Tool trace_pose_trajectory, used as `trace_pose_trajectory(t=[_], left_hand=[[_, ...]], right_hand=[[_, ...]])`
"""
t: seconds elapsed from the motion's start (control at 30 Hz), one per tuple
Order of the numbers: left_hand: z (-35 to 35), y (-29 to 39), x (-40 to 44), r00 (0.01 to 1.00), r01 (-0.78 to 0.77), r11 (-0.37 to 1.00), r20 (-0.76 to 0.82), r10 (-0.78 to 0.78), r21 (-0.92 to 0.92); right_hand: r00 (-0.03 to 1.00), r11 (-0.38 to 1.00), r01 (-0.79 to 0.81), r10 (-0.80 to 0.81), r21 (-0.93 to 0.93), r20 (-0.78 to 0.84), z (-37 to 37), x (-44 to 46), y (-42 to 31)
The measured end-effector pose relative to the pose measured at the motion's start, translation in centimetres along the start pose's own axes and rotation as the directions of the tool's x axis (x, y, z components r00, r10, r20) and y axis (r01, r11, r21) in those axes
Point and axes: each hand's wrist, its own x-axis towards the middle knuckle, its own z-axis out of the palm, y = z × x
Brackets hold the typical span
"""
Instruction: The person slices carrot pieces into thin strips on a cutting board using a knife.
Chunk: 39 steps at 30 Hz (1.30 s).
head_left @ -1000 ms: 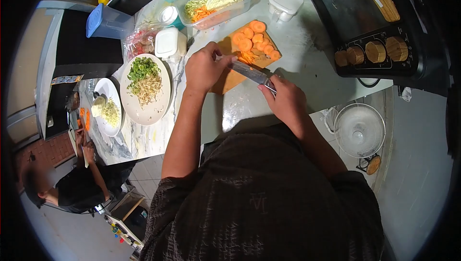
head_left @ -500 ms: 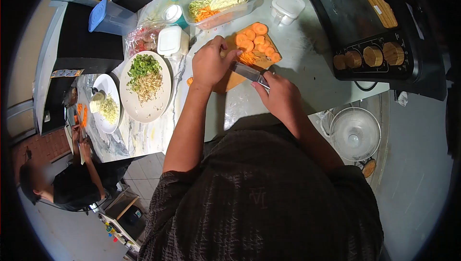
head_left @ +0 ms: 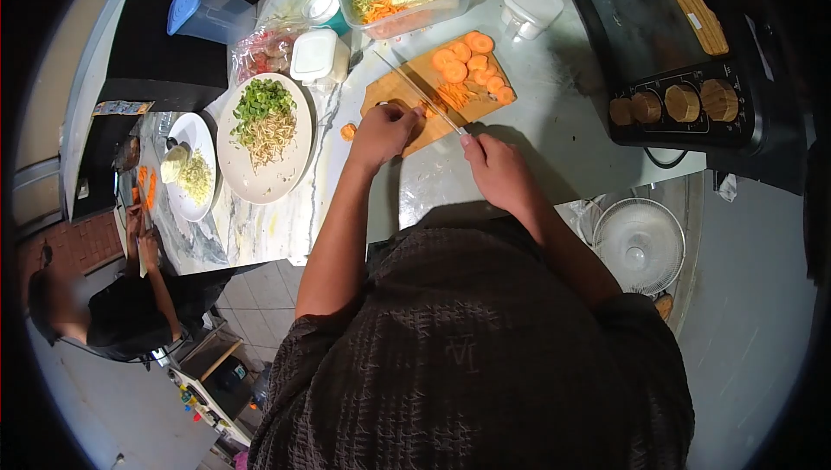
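My right hand [head_left: 500,169] is closed round the handle of a knife [head_left: 414,88], its blade slanting up and left across the wooden cutting board [head_left: 387,89]. At the board's near left, my left hand [head_left: 383,136] is closed, thumb and fingertips pressed on carrot slices [head_left: 426,110] beside the blade. Its fingers partly hide those slices. To the right of the knife lie thin carrot strips [head_left: 455,93], with several round carrot slices [head_left: 454,69] behind them. A carrot end piece [head_left: 348,131] rests on the counter left of the board.
Behind the board stands a clear container [head_left: 407,27] of cut vegetables; white-lidded tubs [head_left: 531,6] stand nearby. To the left are a plate of greens and sprouts [head_left: 232,158] and an oval plate [head_left: 201,209]. An oven [head_left: 675,98] is at right. Another person [head_left: 130,318] works at far left.
My left hand has drawn back toward me, to the board's near left. The knife has turned from lying flat over the strips to stand on edge, tip pointing farther away. The view has shifted slightly.
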Motion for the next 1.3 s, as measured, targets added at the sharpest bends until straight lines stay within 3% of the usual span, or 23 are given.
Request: trace_pose_trajectory(t=[0.33,0.4,0.53,0.6,1.3], left_hand=[[1.0,0.5,0.1,0.998,0.063,0.972,0.003,-0.063,-0.228],[0.9,0.8,0.2,0.989,0.147,0.956,0.025,-0.146,-0.252],[0.9,1.1,0.2,0.979,0.203,0.942,0.026,-0.203,-0.268],[0.8,0.9,0.3,0.988,0.152,0.957,0.024,-0.151,-0.246],[0.5,1.2,0.3,0.982,0.191,0.945,0.049,-0.185,-0.265]], right_hand=[[0.997,0.993,-0.063,0.066,-0.102,0.029,0.8,0.4,0.9],[0.994,0.992,-0.088,0.093,-0.095,0.052,0.8,0.4,0.6],[0.994,0.996,-0.065,0.07,-0.066,0.083,0.8,0.4,0.7],[0.996,0.996,-0.064,0.068,-0.069,0.06,0.8,0.5,0.8],[0.997,0.994,-0.01,0.019,-0.112,0.075,1.0,0.5,0.3]])
